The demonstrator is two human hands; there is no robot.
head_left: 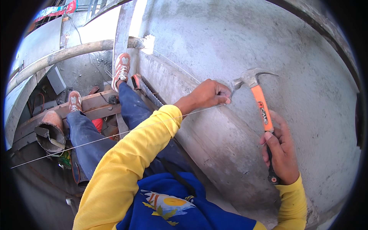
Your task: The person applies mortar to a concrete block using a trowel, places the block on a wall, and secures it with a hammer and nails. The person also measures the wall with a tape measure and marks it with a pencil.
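Note:
My left hand (pixel 212 93) is pinched closed against the grey plastered wall (pixel 306 76), just above a concrete ledge (pixel 226 134). A thin nail, mostly hidden, seems to be between its fingertips. A taut white string (pixel 203 110) runs from these fingers across my yellow sleeve to the far lower left. My right hand (pixel 283 151) is wrapped round the black lower grip of a claw hammer (pixel 261 103) with an orange handle. The hammer's striking face is close beside my left fingertips, its claw pointing right. Whether it touches the nail, I cannot tell.
A handsaw (pixel 147 91) leans by the ledge near my leg. Wooden beams (pixel 57 111) lie under my feet. At left stands a cement-crusted bucket (pixel 53 119) with a trowel-like tool in it. A bamboo pole (pixel 76 51) crosses the upper left.

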